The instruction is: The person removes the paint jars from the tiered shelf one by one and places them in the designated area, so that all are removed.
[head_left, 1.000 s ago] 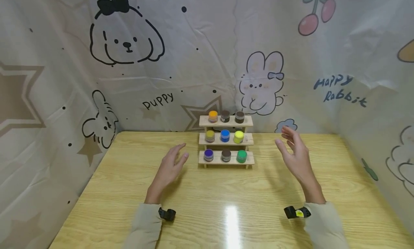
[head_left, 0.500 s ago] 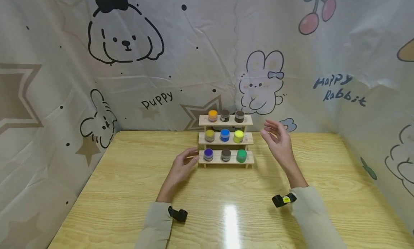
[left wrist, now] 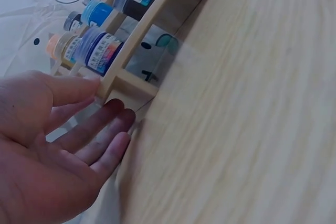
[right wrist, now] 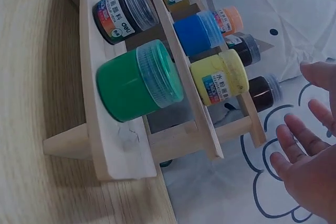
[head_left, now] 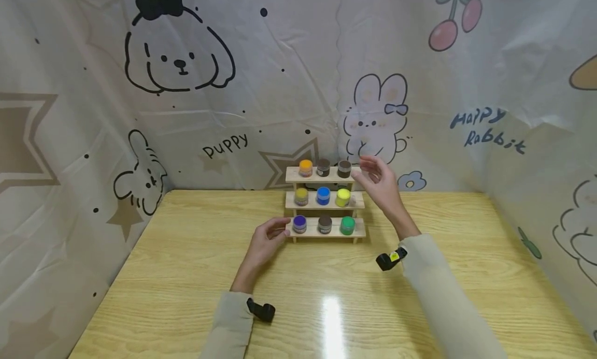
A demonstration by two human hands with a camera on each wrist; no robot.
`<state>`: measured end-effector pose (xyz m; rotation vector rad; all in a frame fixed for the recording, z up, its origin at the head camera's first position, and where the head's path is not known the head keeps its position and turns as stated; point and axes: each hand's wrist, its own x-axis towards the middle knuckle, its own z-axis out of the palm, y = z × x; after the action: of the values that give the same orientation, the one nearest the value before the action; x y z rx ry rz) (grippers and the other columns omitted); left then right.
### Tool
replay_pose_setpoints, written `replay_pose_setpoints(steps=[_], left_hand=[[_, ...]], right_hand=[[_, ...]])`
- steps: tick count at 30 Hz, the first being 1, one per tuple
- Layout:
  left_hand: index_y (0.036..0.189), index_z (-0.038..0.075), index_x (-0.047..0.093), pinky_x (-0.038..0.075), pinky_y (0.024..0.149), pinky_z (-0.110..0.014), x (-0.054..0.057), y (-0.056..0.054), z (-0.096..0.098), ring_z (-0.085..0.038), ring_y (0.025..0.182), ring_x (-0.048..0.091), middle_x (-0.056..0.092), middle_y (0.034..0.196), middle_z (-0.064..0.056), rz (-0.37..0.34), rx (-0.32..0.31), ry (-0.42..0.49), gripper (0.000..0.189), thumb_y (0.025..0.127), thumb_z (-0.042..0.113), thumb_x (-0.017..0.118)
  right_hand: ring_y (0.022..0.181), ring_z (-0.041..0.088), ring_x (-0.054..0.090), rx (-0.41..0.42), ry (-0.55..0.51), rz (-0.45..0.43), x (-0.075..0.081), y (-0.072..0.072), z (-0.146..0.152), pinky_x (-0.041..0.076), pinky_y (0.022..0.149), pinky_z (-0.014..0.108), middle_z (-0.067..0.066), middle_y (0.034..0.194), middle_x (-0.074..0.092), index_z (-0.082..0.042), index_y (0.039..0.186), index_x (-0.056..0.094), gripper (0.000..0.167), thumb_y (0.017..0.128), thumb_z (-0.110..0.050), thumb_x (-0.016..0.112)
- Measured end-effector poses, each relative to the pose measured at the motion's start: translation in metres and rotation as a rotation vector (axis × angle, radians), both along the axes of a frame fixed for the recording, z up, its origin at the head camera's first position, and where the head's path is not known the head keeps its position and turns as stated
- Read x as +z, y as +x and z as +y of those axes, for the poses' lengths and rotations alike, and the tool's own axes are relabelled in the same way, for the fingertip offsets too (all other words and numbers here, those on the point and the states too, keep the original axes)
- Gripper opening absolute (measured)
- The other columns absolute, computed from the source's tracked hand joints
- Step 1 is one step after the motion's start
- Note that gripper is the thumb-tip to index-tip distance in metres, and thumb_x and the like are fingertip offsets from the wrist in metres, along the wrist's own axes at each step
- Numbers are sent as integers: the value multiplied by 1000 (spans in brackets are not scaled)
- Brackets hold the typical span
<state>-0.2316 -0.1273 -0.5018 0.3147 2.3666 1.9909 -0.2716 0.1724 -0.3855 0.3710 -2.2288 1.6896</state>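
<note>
A three-step wooden stand [head_left: 360, 228] holds several small paint jars with clear lids. My left hand [head_left: 265, 243] holds the left end of its lowest step, thumb and forefinger on either side, beside the purple-blue paint jar [left wrist: 101, 51]. At the top step's right end, my right hand [head_left: 381, 185] has its thumb and fingers spread beside a dark paint jar [right wrist: 265, 92]. A gap shows between them in the right wrist view. On the lowest step also stands a green paint jar [head_left: 347, 225]; a yellow paint jar [head_left: 343, 197] sits on the middle step.
The stand is at the back of a light wood table [head_left: 186, 276]. Close behind it hangs a pale printed curtain [head_left: 289, 105], which also runs along both sides. Remaining jars include a blue one [head_left: 323, 196] and an orange one [head_left: 305, 168].
My right hand has moved left and farther back, from the table's right side to the top step. My left hand has moved right to the stand's lowest step. The jars stay put.
</note>
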Motion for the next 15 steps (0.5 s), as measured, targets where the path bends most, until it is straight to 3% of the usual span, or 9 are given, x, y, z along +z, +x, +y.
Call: replay_pose_setpoints(steps=[4,8,15], left_hand=[[131,-8,62,50,105,-42,-5,-1,4,-43,124,60,62,134,-26,-4,26,35,34,97,-4,66],[131,-7,62,51,105,-40,-8,1,5,-41,127,58,63,134,-25,-25,47,75,35,96,-4,67],[131,-8,62,52,101,-28,-15,-2,3,-38,127,59,63,134,-24,-24,45,123,34,97,-4,67]], right_hand=[[130,51,48,28,-18,-18,-4,-11,-2,31,118,60,36,137,53,11,139,50,48,98,-5,68],[129,50,49,48,-32,-32,-20,-27,-2,34,116,59,35,138,53,13,139,51,50,98,-6,70],[128,40,53,14,-12,-59,-42,-48,1,35,117,52,25,137,59,5,138,58,48,97,-15,73]])
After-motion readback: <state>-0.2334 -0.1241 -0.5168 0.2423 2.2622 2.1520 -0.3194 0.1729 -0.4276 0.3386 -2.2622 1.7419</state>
